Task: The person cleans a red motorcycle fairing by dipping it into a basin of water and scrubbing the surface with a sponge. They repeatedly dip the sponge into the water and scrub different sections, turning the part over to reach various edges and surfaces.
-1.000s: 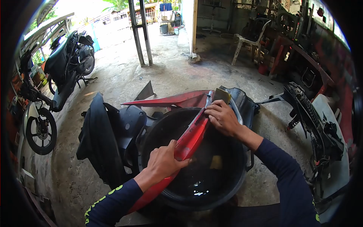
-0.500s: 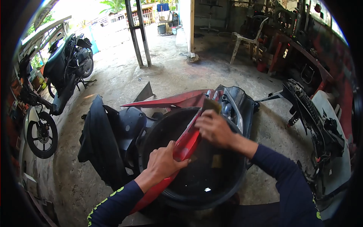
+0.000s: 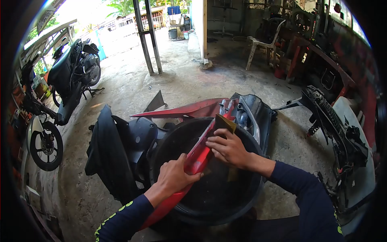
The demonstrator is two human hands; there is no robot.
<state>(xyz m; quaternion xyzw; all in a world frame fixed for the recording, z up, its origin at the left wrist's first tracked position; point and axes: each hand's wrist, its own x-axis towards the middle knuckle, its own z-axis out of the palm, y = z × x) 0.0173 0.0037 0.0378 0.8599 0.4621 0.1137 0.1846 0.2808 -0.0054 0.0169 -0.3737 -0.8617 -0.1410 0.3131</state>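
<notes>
A long red motorcycle fairing panel (image 3: 165, 205) lies slantwise over a round black basin (image 3: 252, 199), its upper edge pale. My left hand (image 3: 173, 175) is closed around the panel's middle, thumb on the near side. Higher up, my right hand (image 3: 229, 149) presses a folded sheet of sandpaper (image 3: 225, 124) against the panel, fingers bent over it. The sandpaper has a dark face and a yellowish-brown one. Dark water seems to fill the basin, with a faint brownish patch below my right hand.
Behind the basin lies another red panel (image 3: 185, 110), beside a grey-black part (image 3: 258, 113). Black fairings (image 3: 111, 155) stand left of it. A motorcycle (image 3: 72, 76) is parked farther left. At right is a stripped frame (image 3: 334, 133); a plastic chair (image 3: 262, 44) stands behind.
My right hand has shifted slightly down and left along the panel, and the sandpaper has tilted to show more of its yellowish face. My left hand keeps its hold.
</notes>
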